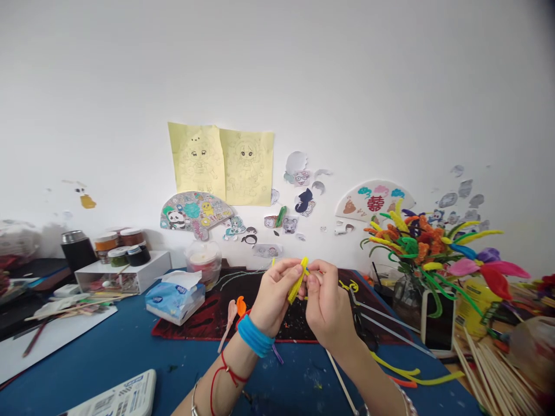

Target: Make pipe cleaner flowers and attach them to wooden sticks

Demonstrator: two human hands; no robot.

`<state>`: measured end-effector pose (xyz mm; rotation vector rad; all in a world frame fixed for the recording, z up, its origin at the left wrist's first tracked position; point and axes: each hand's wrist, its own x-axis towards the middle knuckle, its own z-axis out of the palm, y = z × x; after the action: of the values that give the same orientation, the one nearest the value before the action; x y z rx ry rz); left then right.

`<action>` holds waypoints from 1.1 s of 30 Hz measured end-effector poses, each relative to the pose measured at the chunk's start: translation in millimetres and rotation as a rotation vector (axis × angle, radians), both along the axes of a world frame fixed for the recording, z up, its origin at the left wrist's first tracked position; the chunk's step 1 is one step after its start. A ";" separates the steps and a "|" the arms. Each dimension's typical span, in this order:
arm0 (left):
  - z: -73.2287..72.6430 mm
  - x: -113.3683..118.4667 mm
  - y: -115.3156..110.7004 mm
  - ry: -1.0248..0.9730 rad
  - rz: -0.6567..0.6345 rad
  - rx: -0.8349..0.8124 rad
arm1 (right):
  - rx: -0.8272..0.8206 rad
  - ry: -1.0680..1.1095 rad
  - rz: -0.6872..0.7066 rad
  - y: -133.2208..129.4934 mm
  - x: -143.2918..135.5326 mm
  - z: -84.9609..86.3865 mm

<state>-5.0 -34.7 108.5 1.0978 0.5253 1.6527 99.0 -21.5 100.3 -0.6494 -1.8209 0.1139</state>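
Observation:
Raised over the dark mat, my left hand (277,292) pinches a bright yellow fuzzy piece (296,286), which looks like bent pipe cleaner. My right hand (324,300) is closed close beside it, its thumb and forefinger pressed together at the piece's right side, where a small blue spot shows. The fingertips of both hands nearly meet. A pale stick (341,381) slants down below my right hand. Pink and orange fuzzy petal shapes (240,306) lie left of my left wrist.
A tissue pack (176,297) and a white box with jars (151,271) stand left. At right are a vase of fuzzy flowers (407,294), a phone (437,323), wooden sticks (498,370) and yellow pipe cleaners (427,380). A white case (125,398) lies front left.

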 end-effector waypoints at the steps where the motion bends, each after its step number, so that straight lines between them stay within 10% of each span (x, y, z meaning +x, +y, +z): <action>1: -0.9 0.2 0.7 -0.015 -0.009 -0.016 | -0.016 -0.018 -0.018 -0.8 0.3 0.9; 14: -10.7 8.5 4.8 -0.022 0.223 0.006 | -0.092 -0.059 -0.167 -4.1 1.0 3.3; 21: -16.5 13.8 6.8 -0.086 0.130 -0.061 | -0.099 -0.051 -0.182 -2.8 1.0 1.2; 33: -2.8 2.9 -0.7 0.029 0.169 0.022 | -0.160 -0.011 0.206 -6.8 4.0 10.9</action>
<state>-2.1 -35.4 105.7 1.1200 0.6353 1.7943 103.0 -28.3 111.2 -0.5721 -1.8990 0.3981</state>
